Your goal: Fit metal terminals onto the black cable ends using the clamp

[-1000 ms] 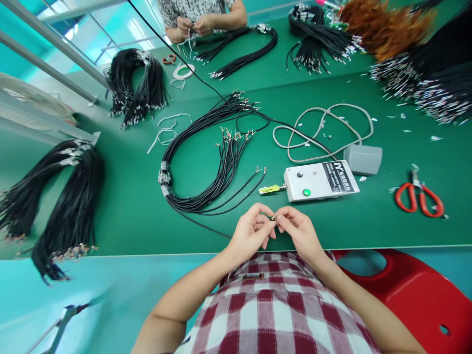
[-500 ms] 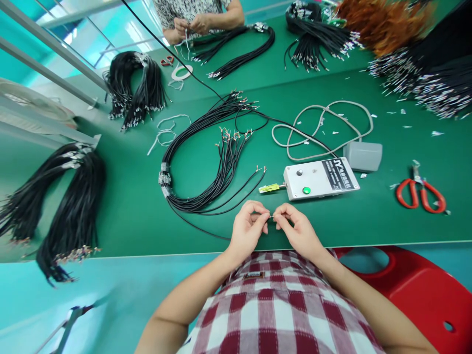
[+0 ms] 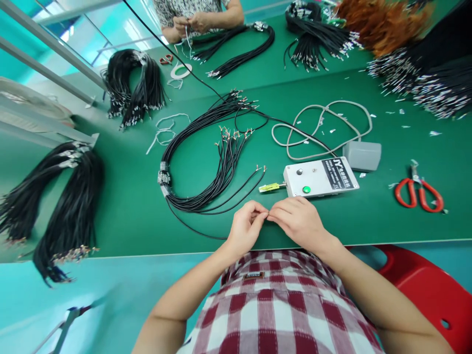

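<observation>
One black cable (image 3: 210, 236) leaves the tied cable bundle (image 3: 195, 200) and runs along the table's front into my left hand (image 3: 246, 226). The thumb and forefinger of that hand pinch it near its end. My right hand (image 3: 299, 222) is closed too, its fingertips meeting the left ones at the cable's wire end. The fingers largely hide the wire itself. Just beyond my hands lies a white box (image 3: 311, 186) with a green button, its yellow-green tip (image 3: 269, 188) pointing left. The other cables of the bundle curve round, with stripped ends showing.
Red-handled cutters (image 3: 418, 194) lie at right, near a grey pedal-like block (image 3: 363, 156) and a looped grey cord (image 3: 324, 108). More black cable bundles (image 3: 83, 182) stand at left and across the back. Opposite, a co-worker's hands (image 3: 190, 23) handle white string.
My right hand has turned over, its back now facing up, and its fingertips have come in against my left fingertips. My left hand stays nearly in place, still pinching the cable.
</observation>
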The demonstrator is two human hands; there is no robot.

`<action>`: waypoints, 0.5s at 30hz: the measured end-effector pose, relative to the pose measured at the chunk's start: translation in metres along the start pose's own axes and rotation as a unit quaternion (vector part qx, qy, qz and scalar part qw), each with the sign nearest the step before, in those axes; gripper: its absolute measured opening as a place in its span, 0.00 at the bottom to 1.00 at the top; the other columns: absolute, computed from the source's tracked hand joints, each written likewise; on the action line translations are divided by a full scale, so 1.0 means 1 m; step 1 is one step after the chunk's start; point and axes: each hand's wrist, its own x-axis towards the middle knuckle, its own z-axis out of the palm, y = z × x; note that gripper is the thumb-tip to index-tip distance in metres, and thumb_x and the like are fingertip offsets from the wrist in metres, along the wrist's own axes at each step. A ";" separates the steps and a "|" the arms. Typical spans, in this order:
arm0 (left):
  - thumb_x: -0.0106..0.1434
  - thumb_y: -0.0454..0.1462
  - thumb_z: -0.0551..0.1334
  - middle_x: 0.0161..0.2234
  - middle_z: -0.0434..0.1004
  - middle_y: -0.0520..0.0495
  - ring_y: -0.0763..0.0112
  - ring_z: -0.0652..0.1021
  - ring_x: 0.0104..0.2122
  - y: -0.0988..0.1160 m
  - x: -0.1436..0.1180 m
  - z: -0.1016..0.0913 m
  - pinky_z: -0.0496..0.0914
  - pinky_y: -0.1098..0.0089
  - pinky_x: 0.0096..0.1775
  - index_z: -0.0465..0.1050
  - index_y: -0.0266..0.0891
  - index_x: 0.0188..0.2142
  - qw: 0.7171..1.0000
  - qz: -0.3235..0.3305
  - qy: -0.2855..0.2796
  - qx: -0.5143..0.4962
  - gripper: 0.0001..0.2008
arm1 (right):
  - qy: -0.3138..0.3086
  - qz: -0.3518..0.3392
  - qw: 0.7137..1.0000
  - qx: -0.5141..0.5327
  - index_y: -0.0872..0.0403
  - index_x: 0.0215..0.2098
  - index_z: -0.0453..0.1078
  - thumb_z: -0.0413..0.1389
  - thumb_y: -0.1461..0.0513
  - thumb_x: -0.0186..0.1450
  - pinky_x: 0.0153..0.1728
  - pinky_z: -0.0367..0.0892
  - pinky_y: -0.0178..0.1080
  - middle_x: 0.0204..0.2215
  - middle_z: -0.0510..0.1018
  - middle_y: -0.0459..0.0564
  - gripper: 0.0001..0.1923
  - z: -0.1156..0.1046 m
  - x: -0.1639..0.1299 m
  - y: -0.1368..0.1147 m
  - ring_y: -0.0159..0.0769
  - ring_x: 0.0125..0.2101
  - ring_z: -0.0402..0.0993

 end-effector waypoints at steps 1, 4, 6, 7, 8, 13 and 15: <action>0.63 0.43 0.65 0.27 0.70 0.51 0.77 0.69 0.23 0.000 0.002 -0.002 0.64 0.74 0.26 0.70 0.37 0.32 1.000 -0.007 -0.009 -0.008 0.11 | -0.007 -0.024 1.000 0.005 0.50 0.35 0.76 0.52 0.60 0.73 0.39 0.57 0.42 0.34 0.83 0.46 0.12 -0.001 0.002 0.004 0.35 0.36 0.75; 0.61 0.44 0.67 0.22 0.67 0.54 0.79 0.66 0.20 -0.001 0.008 -0.007 0.60 0.75 0.23 0.69 0.37 0.31 0.998 -0.030 0.002 -0.049 0.13 | 0.011 -0.032 0.999 -0.033 0.48 0.39 0.77 0.52 0.61 0.73 0.42 0.55 0.44 0.40 0.84 0.45 0.11 -0.005 0.008 0.016 0.37 0.42 0.75; 0.60 0.45 0.68 0.21 0.66 0.55 0.79 0.66 0.19 -0.001 0.014 -0.012 0.59 0.76 0.22 0.68 0.37 0.30 0.997 -0.030 0.029 -0.064 0.15 | 0.033 0.003 0.995 -0.096 0.49 0.44 0.76 0.52 0.63 0.73 0.45 0.54 0.46 0.45 0.83 0.47 0.10 -0.005 0.013 0.020 0.41 0.47 0.73; 0.59 0.45 0.68 0.20 0.65 0.55 0.80 0.66 0.18 -0.002 0.018 -0.014 0.59 0.76 0.22 0.68 0.37 0.30 0.996 -0.029 0.041 -0.067 0.15 | 0.033 0.015 0.991 -0.126 0.50 0.46 0.75 0.51 0.63 0.73 0.46 0.54 0.47 0.48 0.82 0.49 0.11 -0.004 0.017 0.022 0.42 0.48 0.72; 0.59 0.45 0.68 0.20 0.65 0.55 0.80 0.65 0.18 -0.002 0.021 -0.016 0.59 0.76 0.22 0.68 0.37 0.30 0.996 -0.028 0.049 -0.068 0.15 | 0.025 0.018 0.988 -0.153 0.51 0.48 0.74 0.50 0.64 0.73 0.47 0.54 0.48 0.49 0.81 0.51 0.11 -0.003 0.020 0.024 0.44 0.50 0.71; 0.58 0.42 0.69 0.19 0.64 0.57 0.80 0.65 0.17 -0.004 0.038 -0.025 0.57 0.76 0.22 0.67 0.38 0.29 0.996 -0.018 0.070 -0.061 0.13 | -0.032 0.013 0.975 -0.219 0.58 0.52 0.71 0.48 0.69 0.71 0.46 0.53 0.49 0.48 0.80 0.57 0.14 0.007 0.036 0.029 0.47 0.48 0.69; 0.59 0.41 0.68 0.18 0.64 0.57 0.81 0.64 0.17 -0.006 0.044 -0.026 0.57 0.77 0.22 0.67 0.38 0.29 0.996 -0.012 0.075 -0.051 0.12 | -0.036 0.030 0.975 -0.216 0.57 0.48 0.72 0.48 0.69 0.71 0.46 0.53 0.49 0.44 0.80 0.57 0.13 0.010 0.041 0.031 0.47 0.45 0.69</action>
